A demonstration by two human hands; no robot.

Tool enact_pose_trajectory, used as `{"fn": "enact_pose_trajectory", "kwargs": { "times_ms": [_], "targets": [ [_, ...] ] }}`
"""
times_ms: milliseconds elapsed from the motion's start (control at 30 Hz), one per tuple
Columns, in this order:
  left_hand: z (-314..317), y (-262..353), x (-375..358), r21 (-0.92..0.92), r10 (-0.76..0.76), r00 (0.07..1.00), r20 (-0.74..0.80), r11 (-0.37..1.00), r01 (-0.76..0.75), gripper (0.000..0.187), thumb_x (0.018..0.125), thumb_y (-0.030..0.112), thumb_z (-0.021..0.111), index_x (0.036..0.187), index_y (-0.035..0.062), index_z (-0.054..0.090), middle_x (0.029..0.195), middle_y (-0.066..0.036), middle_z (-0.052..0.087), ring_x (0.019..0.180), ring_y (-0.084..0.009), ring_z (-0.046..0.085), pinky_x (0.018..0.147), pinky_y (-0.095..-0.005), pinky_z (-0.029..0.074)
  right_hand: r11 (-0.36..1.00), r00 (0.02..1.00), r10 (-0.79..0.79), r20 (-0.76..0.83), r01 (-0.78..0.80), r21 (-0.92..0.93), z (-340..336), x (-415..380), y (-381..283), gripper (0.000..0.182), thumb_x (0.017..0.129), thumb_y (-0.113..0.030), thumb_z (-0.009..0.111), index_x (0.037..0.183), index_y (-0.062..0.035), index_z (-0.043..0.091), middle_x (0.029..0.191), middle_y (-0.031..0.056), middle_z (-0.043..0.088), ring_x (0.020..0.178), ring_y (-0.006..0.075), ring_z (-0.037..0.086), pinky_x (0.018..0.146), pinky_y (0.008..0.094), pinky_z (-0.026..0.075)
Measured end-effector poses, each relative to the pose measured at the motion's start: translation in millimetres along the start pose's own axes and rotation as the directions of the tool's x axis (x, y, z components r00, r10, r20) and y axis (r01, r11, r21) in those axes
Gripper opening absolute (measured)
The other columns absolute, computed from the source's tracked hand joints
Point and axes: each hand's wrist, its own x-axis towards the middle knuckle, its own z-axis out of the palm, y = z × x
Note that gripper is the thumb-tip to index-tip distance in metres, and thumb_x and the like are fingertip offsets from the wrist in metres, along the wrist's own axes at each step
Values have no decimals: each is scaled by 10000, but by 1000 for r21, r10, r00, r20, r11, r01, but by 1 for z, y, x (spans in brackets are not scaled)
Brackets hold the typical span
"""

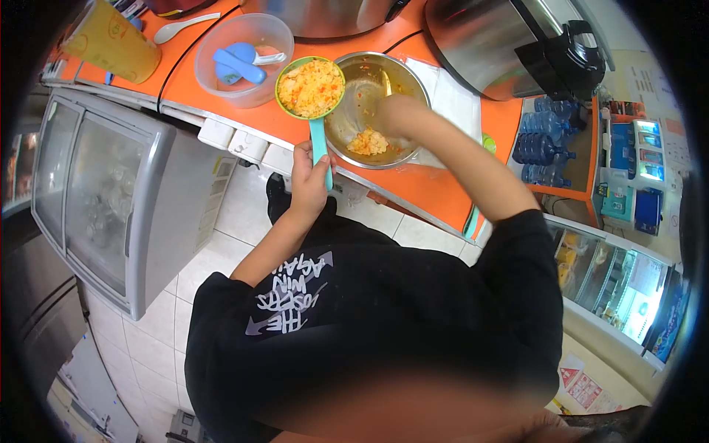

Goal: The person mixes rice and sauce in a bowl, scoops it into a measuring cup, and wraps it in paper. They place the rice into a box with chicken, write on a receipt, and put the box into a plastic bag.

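My left hand [311, 176] is wrapped round the teal handle of a scoop [318, 140]. Its round green-rimmed cup is heaped with orange-yellow rice [312, 88] bearing small red bits. Beside the cup, on the counter, stands a wide metal bowl [346, 151]. A smaller clump of rice [368, 142] lies in its near part, with grains stuck to the walls. My right hand [399, 116] is closed over the bowl's right side, slightly blurred. A shiny spoon [386, 83] sticks out from it; the fingertips are hidden.
Left of the scoop, a clear plastic tub [244, 87] holds blue and white utensils. A yellow cup [118, 44] and a white spoon [186, 28] stand farther left on the orange counter [443, 184]. Large metal cookers [473, 52] line the back. A glass-topped freezer [103, 192] sits lower left.
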Motion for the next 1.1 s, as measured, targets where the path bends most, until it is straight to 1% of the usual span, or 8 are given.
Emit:
{"fn": "enact_pose_trajectory", "kwargs": {
  "times_ms": [233, 400, 433, 500, 633, 733, 1000, 1100],
  "targets": [
    [10, -12, 14, -10, -16, 1000, 14, 1000, 16, 221, 806, 36, 416, 997, -14, 318, 802, -78, 463, 696, -106, 445, 615, -225, 388, 947, 939, -79, -334, -33, -318, 8, -1, 36, 160, 755, -117, 488, 800, -31, 615, 810, 131, 606, 739, 246, 601, 587, 348, 476],
    [8, -10, 19, 36, -7, 1000, 25, 999, 6, 240, 800, 32, 411, 1013, -13, 308, 805, -85, 462, 695, -113, 446, 627, -239, 390, 642, 154, -631, -761, 655, -399, 5, -54, 22, 161, 723, -175, 560, 845, -91, 623, 796, 102, 608, 762, 254, 591, 622, 351, 472],
    [9, -6, 19, 13, 6, 999, 44, 1000, -6, 245, 797, 28, 406, 1016, -14, 305, 805, -88, 461, 694, -116, 446, 632, -245, 391, 645, 155, -625, -765, 655, -394, -7, -65, 18, 161, 723, -175, 560, 845, -91, 623, 796, 102, 608, 762, 254, 591, 622, 351, 472],
    [11, 1, 20, -4, 17, 998, 68, 1000, -17, 251, 793, 24, 401, 1020, -14, 301, 805, -91, 460, 692, -120, 447, 637, -252, 392, 803, 701, -595, -392, 508, -310, -30, -83, 11, 179, 693, -223, 601, 839, -125, 631, 772, 90, 607, 777, 257, 580, 642, 361, 459],
    [22, 18, 24, -25, 76, 991, 111, 997, -73, 256, 789, 24, 399, 1018, -22, 295, 802, -96, 459, 683, -127, 448, 637, -255, 393, 695, 519, -712, -474, 619, -366, -20, -37, 24, 221, 667, -262, 624, 843, -127, 630, 762, 94, 602, 772, 265, 569, 651, 375, 441],
    [28, 30, 28, -6, 86, 987, 137, 996, -86, 256, 791, 30, 403, 1016, -26, 294, 801, -97, 459, 677, -129, 452, 638, -255, 394, 789, 805, -573, -154, 489, -372, -29, -15, 29, 227, 658, -283, 631, 827, -131, 632, 752, 99, 597, 741, 267, 564, 624, 379, 430],
    [29, 54, 34, 212, 41, 994, 100, 975, -61, 226, 799, 19, 398, 995, -41, 304, 776, -96, 473, 673, -124, 471, 636, -253, 401, 566, 541, -593, -596, 807, 169, 22, 40, 120, 263, 676, -279, 653, 830, -67, 631, 633, 62, 591, 564, 138, 551, 538, 259, 414],
    [7, 42, 39, 336, -88, 995, 51, 939, 66, 223, 791, 39, 434, 969, -50, 333, 733, -101, 510, 579, -125, 500, 571, -245, 411, 688, 781, -399, -481, 601, 407, 30, 29, 136, 229, 710, -234, 640, 847, -51, 622, 569, 25, 539, 458, 77, 483, 452, 228, 380]
  ]
}}
